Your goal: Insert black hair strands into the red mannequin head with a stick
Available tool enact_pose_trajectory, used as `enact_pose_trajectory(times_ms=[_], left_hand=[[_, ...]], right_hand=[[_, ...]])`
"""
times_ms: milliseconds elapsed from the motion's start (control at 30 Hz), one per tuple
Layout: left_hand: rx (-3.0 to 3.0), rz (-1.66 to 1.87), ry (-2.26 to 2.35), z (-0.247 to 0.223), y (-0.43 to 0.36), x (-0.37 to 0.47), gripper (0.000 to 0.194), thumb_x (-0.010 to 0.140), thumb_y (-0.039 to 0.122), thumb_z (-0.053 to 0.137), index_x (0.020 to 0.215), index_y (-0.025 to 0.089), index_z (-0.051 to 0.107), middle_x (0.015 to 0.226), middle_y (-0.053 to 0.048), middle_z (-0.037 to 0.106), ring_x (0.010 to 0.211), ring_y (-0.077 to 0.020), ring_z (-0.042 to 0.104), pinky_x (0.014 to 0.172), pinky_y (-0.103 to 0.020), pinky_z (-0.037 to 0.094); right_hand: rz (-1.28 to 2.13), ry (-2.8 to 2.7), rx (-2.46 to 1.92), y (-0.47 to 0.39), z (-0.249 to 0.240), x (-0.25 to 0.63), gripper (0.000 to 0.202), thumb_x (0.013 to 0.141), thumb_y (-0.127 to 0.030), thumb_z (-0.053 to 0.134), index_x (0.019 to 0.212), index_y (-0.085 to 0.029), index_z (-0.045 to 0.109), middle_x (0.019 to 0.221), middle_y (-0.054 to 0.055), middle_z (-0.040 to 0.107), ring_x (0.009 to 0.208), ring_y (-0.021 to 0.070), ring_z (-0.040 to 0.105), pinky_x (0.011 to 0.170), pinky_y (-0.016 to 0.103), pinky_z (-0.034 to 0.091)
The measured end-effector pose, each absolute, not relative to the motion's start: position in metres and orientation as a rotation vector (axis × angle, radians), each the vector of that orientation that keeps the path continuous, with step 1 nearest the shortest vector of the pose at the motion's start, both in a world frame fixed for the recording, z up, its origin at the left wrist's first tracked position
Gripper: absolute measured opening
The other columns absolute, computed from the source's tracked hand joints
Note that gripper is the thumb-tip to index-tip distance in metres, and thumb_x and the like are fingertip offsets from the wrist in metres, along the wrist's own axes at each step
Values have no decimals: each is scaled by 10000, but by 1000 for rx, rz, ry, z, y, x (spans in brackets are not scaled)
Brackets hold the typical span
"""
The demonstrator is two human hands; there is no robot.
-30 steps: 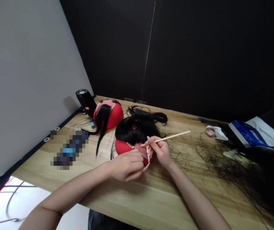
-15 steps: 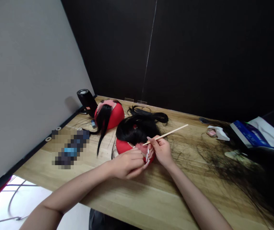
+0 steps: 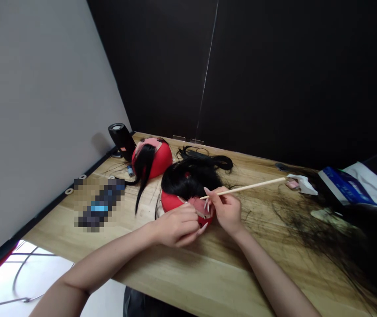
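Note:
My right hand (image 3: 227,210) pinches a thin pale wooden stick (image 3: 254,186), its narrow tip at the pink mesh (image 3: 195,202) on a red head form (image 3: 171,201). The tip is too small to make out. My left hand (image 3: 178,223) is closed at the near side of that form, thumb and fingers pressed together beside the mesh. Whatever they hold is hidden. Long black hair (image 3: 191,178) covers the far side of the form and spreads onto the table behind it.
A second red head form (image 3: 162,160) with pink mesh and a black lock stands back left, beside a black cylindrical speaker (image 3: 122,141). A blurred-out dark object (image 3: 99,207) lies left. Loose hair (image 3: 307,233), a crumpled white paper (image 3: 307,185) and a blue-and-white packet (image 3: 349,187) are at right.
My right hand has shifted slightly right. The stick has turned flatter, its far end swinging right and a little down. My left hand stays nearly in place.

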State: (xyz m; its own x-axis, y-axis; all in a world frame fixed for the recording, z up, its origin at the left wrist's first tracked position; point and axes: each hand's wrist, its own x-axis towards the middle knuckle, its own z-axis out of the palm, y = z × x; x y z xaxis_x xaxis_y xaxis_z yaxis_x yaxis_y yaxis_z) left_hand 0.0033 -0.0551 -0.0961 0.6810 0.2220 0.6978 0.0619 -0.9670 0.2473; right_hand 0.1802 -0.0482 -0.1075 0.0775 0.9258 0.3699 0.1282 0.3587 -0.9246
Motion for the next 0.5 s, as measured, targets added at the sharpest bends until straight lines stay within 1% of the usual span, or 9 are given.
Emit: enact_pose_trajectory(times_ms=[67, 100, 133, 200, 267, 333, 367, 433, 500], left_hand=[[2702, 1179, 237, -97, -55, 3, 254, 911, 97, 472, 669, 175, 457, 612, -9, 515, 627, -135, 438, 627, -287, 408], [2709, 1181, 239, -97, -55, 3, 260, 908, 96, 479, 662, 175, 452, 610, -8, 513, 623, -134, 431, 629, -287, 411], [2715, 1182, 241, -97, -55, 3, 262, 904, 93, 485, 658, 175, 451, 612, -8, 514, 621, -132, 427, 636, -288, 417], [2722, 1189, 235, -98, -54, 3, 255, 895, 85, 495, 659, 173, 455, 623, -10, 523, 623, -130, 426, 650, -286, 429], [2727, 1201, 222, -100, -54, 3, 241, 888, 82, 501, 667, 172, 462, 638, -14, 537, 629, -130, 432, 650, -283, 432], [2746, 1203, 216, -102, -54, 3, 236, 891, 92, 500, 673, 175, 464, 640, -14, 539, 631, -133, 439, 638, -278, 430], [2760, 1202, 216, -103, -54, 3, 239, 896, 99, 497, 673, 177, 462, 636, -12, 534, 629, -134, 441, 633, -276, 431], [2789, 1203, 220, -105, -54, 3, 249, 908, 108, 488, 672, 183, 455, 622, -1, 516, 623, -132, 443, 656, -274, 451], [2822, 1219, 226, -107, -55, 3, 255, 914, 105, 485, 675, 187, 451, 617, 16, 503, 615, -124, 445, 752, -289, 482]], right_hand=[[639, -1519, -1009, -48, -103, 182, 329, 914, -380, 624, 652, -181, 616, 713, 55, 640, 686, 147, 645, 623, 245, 540], [607, -1565, -999, -48, -100, 182, 315, 933, -370, 595, 685, -183, 639, 763, 66, 654, 743, 158, 655, 668, 258, 547], [602, -1591, -1000, -48, -99, 182, 305, 951, -369, 564, 727, -184, 656, 781, 68, 660, 750, 159, 657, 678, 262, 548], [640, -1598, -1012, -48, -97, 180, 303, 975, -378, 519, 791, -180, 656, 732, 50, 649, 620, 129, 629, 594, 240, 528], [712, -1571, -1018, -48, -97, 178, 317, 981, -396, 508, 783, -173, 617, 636, 14, 606, 458, 92, 556, 463, 208, 469], [799, -1528, -1010, -47, -98, 177, 331, 975, -417, 515, 756, -174, 563, 569, -14, 563, 373, 78, 508, 373, 190, 409], [840, -1511, -1005, -47, -97, 177, 334, 973, -428, 518, 757, -175, 548, 553, -21, 552, 356, 78, 503, 352, 186, 398], [874, -1494, -1003, -45, -93, 178, 345, 960, -456, 532, 765, -172, 545, 550, -22, 552, 373, 86, 532, 357, 181, 421], [896, -1484, -997, -42, -87, 180, 366, 939, -490, 555, 770, -165, 559, 579, -10, 569, 460, 110, 609, 420, 184, 491]])
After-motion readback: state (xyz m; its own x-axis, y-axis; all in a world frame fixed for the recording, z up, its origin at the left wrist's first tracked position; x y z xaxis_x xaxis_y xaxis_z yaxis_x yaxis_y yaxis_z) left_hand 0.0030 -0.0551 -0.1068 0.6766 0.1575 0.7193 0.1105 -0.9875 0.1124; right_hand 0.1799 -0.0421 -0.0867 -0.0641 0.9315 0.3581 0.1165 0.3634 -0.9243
